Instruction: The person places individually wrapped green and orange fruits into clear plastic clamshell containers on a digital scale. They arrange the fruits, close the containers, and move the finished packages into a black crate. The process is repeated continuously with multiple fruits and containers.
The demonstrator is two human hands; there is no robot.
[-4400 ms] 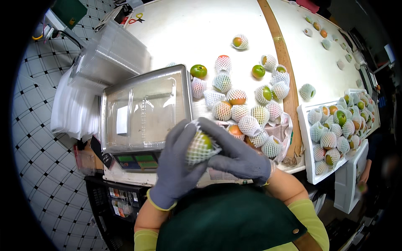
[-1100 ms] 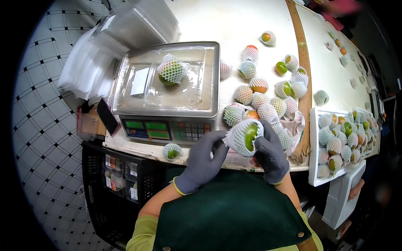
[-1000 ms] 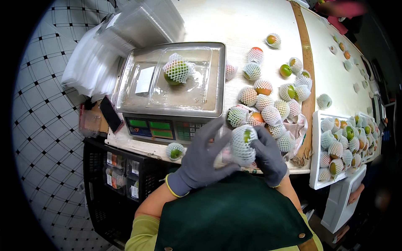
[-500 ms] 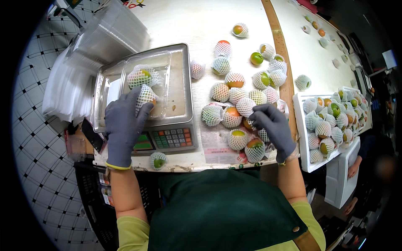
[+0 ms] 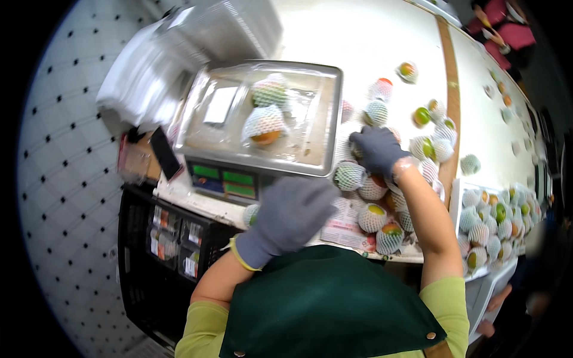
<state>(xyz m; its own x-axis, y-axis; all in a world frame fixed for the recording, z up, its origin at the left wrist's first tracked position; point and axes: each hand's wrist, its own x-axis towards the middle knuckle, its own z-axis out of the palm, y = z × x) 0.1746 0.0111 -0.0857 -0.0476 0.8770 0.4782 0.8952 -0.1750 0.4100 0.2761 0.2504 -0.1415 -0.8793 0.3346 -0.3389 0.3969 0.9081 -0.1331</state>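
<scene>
My right hand [image 5: 378, 152], in a grey glove, reaches into the pile on the table. Its fingers curl down over a netted fruit, most of which the hand hides. Around it lie green-to-orange fruits in white foam nets, such as a pale netted fruit [image 5: 350, 175]. In front of the scale [image 5: 330, 128], my left hand [image 5: 289, 218] is raised and smeared by motion, so its fingers do not read clearly. On the scale's pan rests a clear plastic tray [image 5: 230, 134] with two netted fruits [image 5: 264, 124] inside.
Stacked clear trays [image 5: 239, 33] stand behind the scale at the left. A dark phone [image 5: 165, 153] lies beside it. At the right is a white crate [image 5: 455, 206] of netted fruits. A black crate [image 5: 134, 250] with packs sits below the table edge. Another person [image 5: 507, 27] is at far right.
My left hand has left the netted fruit in the tray and moved right, toward me. My right hand has moved farther into the pile. The view has shifted left.
</scene>
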